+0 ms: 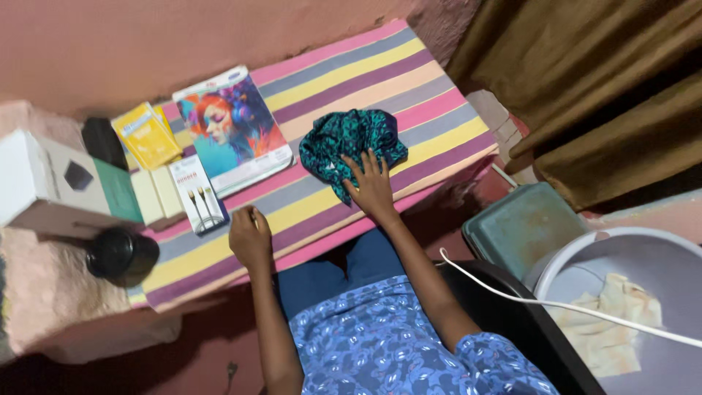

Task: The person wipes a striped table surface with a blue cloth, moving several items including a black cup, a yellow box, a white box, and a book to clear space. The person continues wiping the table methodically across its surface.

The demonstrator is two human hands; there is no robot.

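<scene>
A crumpled teal patterned cloth [349, 143] lies on a striped cover [380, 80] spread over a low surface. My right hand [373, 186] rests flat with fingers spread on the cloth's near edge. My left hand [250, 235] is a closed fist on the striped cover, beside a small white package [197, 194] showing two cables. I cannot tell whether the fist holds anything.
A large colourful flat pack with a painted face [232, 130], a yellow packet [146, 135], white boxes [51, 183] and a black round object [121, 254] sit at the left. Brown curtain [599, 95], a grey-green container [523, 227], a basin [621, 252] with a pale cloth and a white cable [570, 307] are right.
</scene>
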